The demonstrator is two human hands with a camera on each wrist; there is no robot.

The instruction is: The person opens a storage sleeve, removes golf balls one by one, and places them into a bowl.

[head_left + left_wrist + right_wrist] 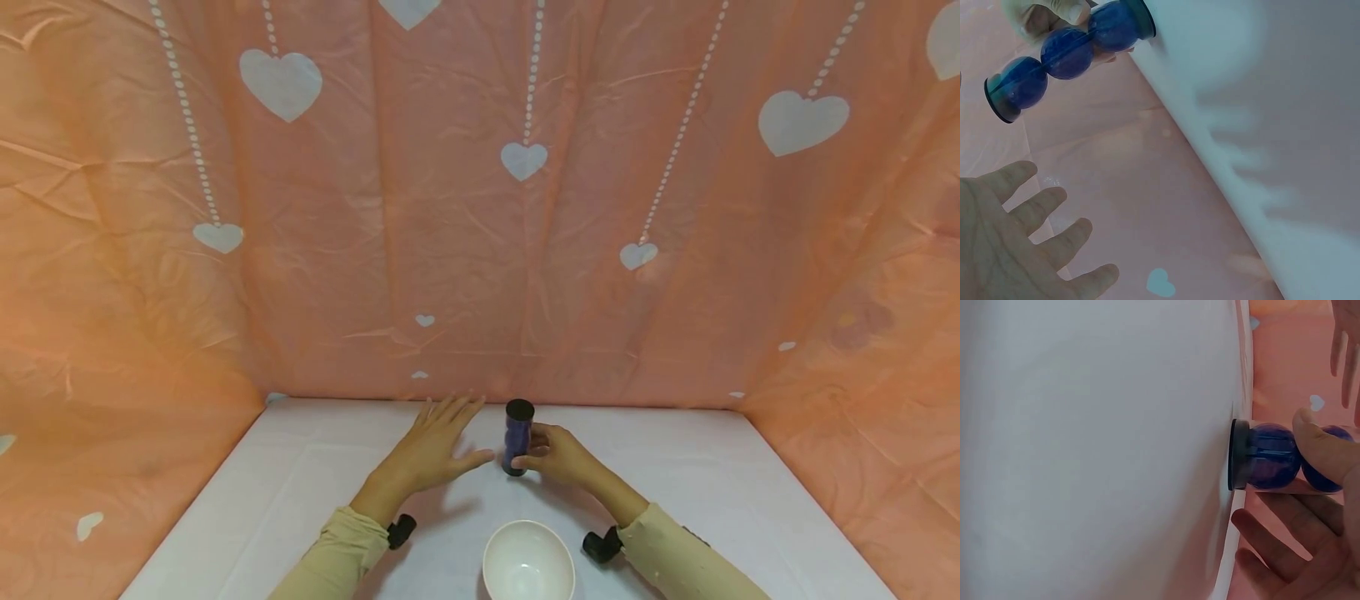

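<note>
My right hand (558, 456) holds a clear tube of blue balls (517, 440) with black end caps, fingers behind it and thumb across the front. Upright near the back of the white table, the tube has its lower cap close over the cloth. In the right wrist view, the thumb presses a ball section of the tube (1272, 456), while some fingers spread beside it. To the left of the tube, my left hand (435, 450) is held up with fingers straight and spread, apart from it. The left palm (991, 237) shows bare in the left wrist view.
A white bowl (525, 537) stands at the table's front, between the forearms. Behind the white-covered table (300, 467) hangs an orange-pink curtain (450, 250) with white hearts, which also lines both sides. Black wrist cameras sit on both wrists.
</note>
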